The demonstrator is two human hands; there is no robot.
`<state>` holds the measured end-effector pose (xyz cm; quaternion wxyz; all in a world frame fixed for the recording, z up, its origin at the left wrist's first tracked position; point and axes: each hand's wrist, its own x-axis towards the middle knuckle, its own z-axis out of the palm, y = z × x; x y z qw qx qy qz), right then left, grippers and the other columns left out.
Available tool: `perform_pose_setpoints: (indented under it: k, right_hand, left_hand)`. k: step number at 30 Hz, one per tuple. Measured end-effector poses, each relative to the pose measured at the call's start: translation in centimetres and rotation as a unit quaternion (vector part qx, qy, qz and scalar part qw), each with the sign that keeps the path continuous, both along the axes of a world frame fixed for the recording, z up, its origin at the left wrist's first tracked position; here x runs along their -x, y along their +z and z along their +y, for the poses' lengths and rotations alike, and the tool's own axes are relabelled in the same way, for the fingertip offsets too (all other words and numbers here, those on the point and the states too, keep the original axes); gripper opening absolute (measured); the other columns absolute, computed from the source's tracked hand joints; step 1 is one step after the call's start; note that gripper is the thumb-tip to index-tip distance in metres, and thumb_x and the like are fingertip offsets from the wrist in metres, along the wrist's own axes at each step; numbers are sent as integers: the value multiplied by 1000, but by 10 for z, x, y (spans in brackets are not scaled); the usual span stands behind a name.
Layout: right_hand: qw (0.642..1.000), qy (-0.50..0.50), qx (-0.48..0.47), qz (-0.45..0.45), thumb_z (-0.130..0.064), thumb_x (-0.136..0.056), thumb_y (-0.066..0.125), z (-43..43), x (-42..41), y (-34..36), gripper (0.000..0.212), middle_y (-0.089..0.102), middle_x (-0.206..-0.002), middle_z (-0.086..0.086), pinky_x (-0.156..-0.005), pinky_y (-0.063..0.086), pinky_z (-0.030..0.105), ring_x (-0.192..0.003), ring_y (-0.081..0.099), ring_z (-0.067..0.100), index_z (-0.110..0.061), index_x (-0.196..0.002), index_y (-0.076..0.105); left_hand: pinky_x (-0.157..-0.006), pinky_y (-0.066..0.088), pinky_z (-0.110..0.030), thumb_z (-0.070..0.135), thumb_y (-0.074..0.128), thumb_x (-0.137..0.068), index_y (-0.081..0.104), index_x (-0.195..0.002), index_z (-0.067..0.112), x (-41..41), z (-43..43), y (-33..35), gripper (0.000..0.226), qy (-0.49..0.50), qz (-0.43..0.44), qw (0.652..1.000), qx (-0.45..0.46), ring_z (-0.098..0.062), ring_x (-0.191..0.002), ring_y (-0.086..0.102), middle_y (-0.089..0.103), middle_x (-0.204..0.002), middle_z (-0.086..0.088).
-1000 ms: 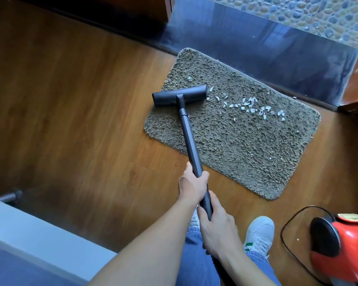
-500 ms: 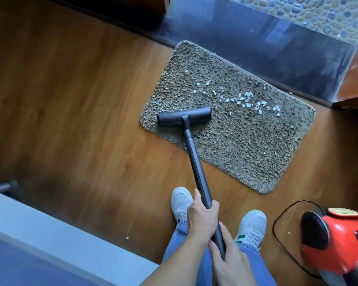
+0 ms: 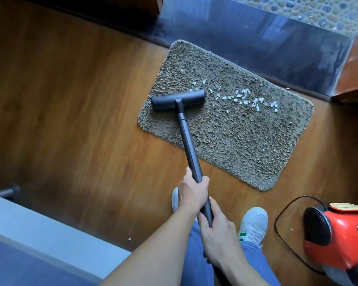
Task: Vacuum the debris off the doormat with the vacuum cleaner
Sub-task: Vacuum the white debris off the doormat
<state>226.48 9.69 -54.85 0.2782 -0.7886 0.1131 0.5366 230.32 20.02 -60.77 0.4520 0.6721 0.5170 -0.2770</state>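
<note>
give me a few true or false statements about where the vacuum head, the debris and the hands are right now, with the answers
1. The vacuum head rests on the doormat. True.
2. All the white debris has been cleared from the mat. False: a trail of white bits lies to the right of the head, plus a few beyond it.
3. Both hands grip the black wand. True: the left hand is higher on it, the right hand nearer the body.
4. The red vacuum body sits on the mat. False: it sits on the wooden floor, at lower right.
5. The head lies at the mat's right end. False: it lies near the left end.
</note>
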Motion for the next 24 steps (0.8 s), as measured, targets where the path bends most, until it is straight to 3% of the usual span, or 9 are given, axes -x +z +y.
perform_pose_setpoints:
  k: [4, 7, 9, 13, 16, 20, 24]
  right_hand:
    - [1000, -4, 18, 12, -70, -79, 35, -20, 13, 11, 63, 72, -96, -3, -77, 61, 44, -84, 71, 30, -67, -142, 30]
    - [999, 4, 40, 11, -56, -96, 48, -30, 18, 16, 57, 71, -117, -9, -95, 52, 39, -108, 66, 19, -58, -150, 29]
    - [999, 9, 50, 10, -52, -99, 50, -31, 19, 15, 59, 69, -125, -9, -96, 51, 37, -114, 63, 18, -56, -153, 27]
    - [1000, 3, 30, 2, -61, -93, 44, -19, 19, 9, 61, 73, -111, -6, -83, 58, 39, -96, 71, 23, -62, -150, 22]
    - [1000, 9, 21, 2, -69, -83, 35, -3, 10, -1, 62, 73, -97, 1, -73, 62, 43, -80, 72, 35, -67, -143, 19]
    - [1000, 16, -4, -25, -56, -93, 41, 28, -22, -15, 46, 72, -99, 6, -73, 61, 46, -83, 71, 38, -57, -138, 32]
    - [999, 26, -11, -39, -63, -83, 33, 49, -47, -31, 57, 72, -102, 11, -83, 59, 51, -90, 69, 42, -43, -136, 43]
  left_hand:
    - [-74, 42, -27, 32, 55, -94, 44, -145, 15, 17, -21, 8, 54, 5, 22, 999, 27, -23, -82, 55, 58, -83, 3]
    - [-74, 53, -35, 32, 55, -91, 52, -126, 15, 28, -34, 9, 39, 20, 14, 999, 44, -24, -73, 57, 58, -76, 2]
    - [-68, 50, -34, 33, 54, -91, 51, -126, 15, 30, -36, 6, 39, 21, 17, 999, 37, -23, -71, 57, 61, -78, 0]
    - [-68, 44, -32, 32, 54, -94, 46, -140, 15, 26, -27, -1, 50, 14, 6, 1000, 9, -22, -77, 58, 57, -78, 5]
    - [-72, 42, -29, 31, 56, -95, 41, -149, 13, 13, -8, -7, 60, 22, -7, 1000, -8, -24, -83, 59, 64, -87, -1]
    - [-72, 41, -30, 32, 58, -93, 55, -125, 11, -17, 26, -20, 38, 18, -21, 999, -29, -31, -87, 60, 64, -86, -4]
    - [-74, 43, -31, 33, 59, -93, 57, -108, 13, -43, 52, -29, 24, 26, -29, 999, -27, -30, -89, 61, 62, -89, -2]
